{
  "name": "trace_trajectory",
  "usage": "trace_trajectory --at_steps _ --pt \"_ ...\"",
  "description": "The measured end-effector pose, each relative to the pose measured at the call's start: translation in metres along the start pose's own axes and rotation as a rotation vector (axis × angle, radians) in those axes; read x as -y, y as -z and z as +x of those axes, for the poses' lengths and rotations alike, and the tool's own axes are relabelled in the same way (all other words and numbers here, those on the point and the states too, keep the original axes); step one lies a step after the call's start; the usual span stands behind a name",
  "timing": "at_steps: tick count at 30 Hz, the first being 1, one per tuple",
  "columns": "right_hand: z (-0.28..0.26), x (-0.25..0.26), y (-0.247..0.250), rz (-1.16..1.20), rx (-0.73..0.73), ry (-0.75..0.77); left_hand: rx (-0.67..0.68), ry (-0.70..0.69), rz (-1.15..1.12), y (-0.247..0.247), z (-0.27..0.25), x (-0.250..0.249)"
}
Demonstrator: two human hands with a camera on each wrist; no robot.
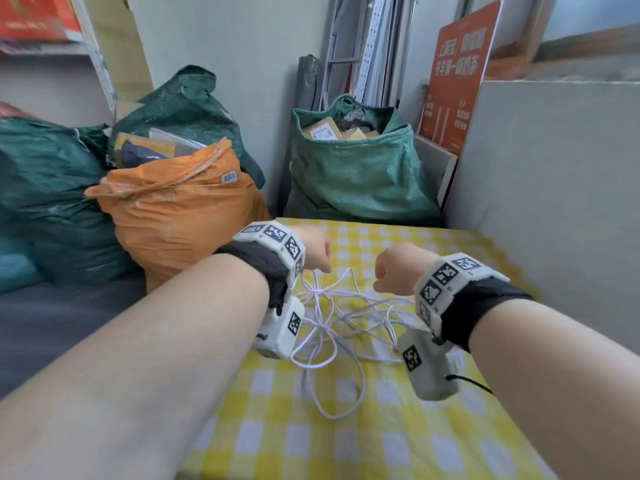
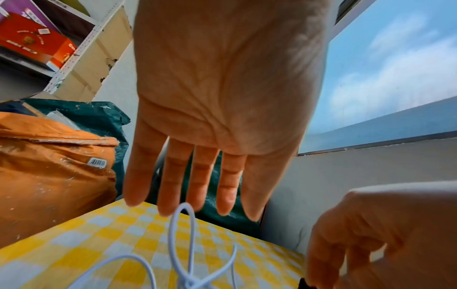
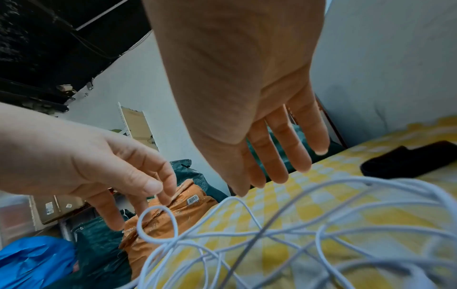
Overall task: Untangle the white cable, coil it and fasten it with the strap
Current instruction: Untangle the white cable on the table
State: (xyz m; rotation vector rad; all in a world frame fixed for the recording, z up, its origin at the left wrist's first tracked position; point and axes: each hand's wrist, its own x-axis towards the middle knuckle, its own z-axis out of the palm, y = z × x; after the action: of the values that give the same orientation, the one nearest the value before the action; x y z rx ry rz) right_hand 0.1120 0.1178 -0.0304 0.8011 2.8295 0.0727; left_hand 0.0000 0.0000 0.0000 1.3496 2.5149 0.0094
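Our left hand (image 2: pixel 222 101) hangs above the table with straight, loosely spread fingers (image 2: pixel 173 185) and holds nothing; our right hand (image 3: pixel 242 93) hovers likewise, empty. Beneath both, the thin white tangled cable (image 1: pixel 332 320) sprawls on the yellow-and-white checked tablecloth (image 1: pixel 381 445), a black fabric strap (image 3: pixel 408 160) beside it. Beyond stands an open green woven sack (image 1: pixel 356 178) of cardboard parcels (image 1: pixel 322 131).

The left hand (image 2: pixel 222 93) hung palm-out with straight, slightly spread fingers (image 2: pixel 173 185) above a raised loop of white cable (image 2: pixel 183 234); whether they touched it was unclear. The cable lay on a yellow checked cloth (image 2: pixel 86 244). The right hand (image 2: pixel 383 234) sat lower right, fingers loosely bent. An orange sack (image 2: pixel 54 172) stood left.
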Motion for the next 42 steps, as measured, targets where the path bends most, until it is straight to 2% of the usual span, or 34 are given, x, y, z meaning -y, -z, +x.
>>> trace_trajectory --at_steps 4,8,14,19,24,28,33,37,42 --pt "-0.027 0.003 -0.013 -0.022 0.091 0.010 -0.016 0.023 0.026 -0.014 -0.019 -0.002" --pt "-0.039 0.001 -0.031 -0.013 0.112 0.013 0.034 0.041 0.032 -0.033 -0.030 0.000" --pt "-0.050 -0.006 -0.043 -0.001 0.176 0.016 0.117 0.058 -0.151 -0.050 -0.042 0.002" --pt "-0.048 -0.009 -0.055 0.026 0.226 0.028 0.156 0.036 -0.139 -0.064 -0.033 0.004" --pt "-0.043 -0.010 -0.062 0.046 0.254 0.015 -0.023 0.001 -0.178 -0.064 -0.025 0.006" --pt "-0.040 -0.010 -0.054 0.062 0.174 0.013 -0.201 -0.033 -0.157 -0.047 -0.023 0.009" --pt "-0.037 -0.020 -0.046 0.104 -0.041 -0.033 -0.407 -0.071 -0.188 -0.035 -0.022 0.011" --pt "-0.036 -0.030 -0.037 0.233 -0.229 -0.110 -0.505 -0.063 -0.284 -0.027 -0.024 0.015" --pt "-0.039 -0.035 -0.028 0.294 -0.302 -0.193 -0.549 -0.056 -0.347 -0.019 -0.028 0.021"
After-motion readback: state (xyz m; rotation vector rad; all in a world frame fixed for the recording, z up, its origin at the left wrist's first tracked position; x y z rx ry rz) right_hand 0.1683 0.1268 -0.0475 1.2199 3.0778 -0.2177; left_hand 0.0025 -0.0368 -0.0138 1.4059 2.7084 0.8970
